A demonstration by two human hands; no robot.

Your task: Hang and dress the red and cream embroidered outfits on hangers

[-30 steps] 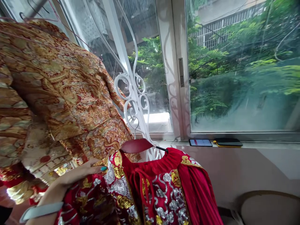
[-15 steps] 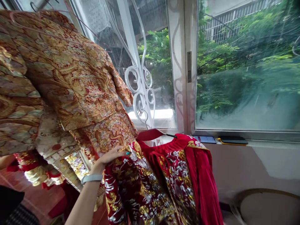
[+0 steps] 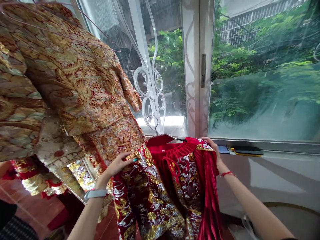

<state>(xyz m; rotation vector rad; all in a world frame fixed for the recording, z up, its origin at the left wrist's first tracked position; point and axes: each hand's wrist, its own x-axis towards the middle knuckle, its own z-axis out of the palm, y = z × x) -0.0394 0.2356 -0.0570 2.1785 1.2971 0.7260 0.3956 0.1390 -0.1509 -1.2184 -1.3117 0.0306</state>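
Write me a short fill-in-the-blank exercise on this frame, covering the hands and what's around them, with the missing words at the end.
1. The left hand and the right hand are at the red garment's two ____.
2. The right hand's bracelet is coloured ____.
3. The scrolled metalwork by the window is coloured ____.
4. Of the two hands, the ____ one is nearer the phone.

Missing words: shoulders; red; white; right.

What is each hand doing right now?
Left hand: closed, holding the red outfit by one shoulder.
Right hand: holding its other shoulder, grip partly hidden.
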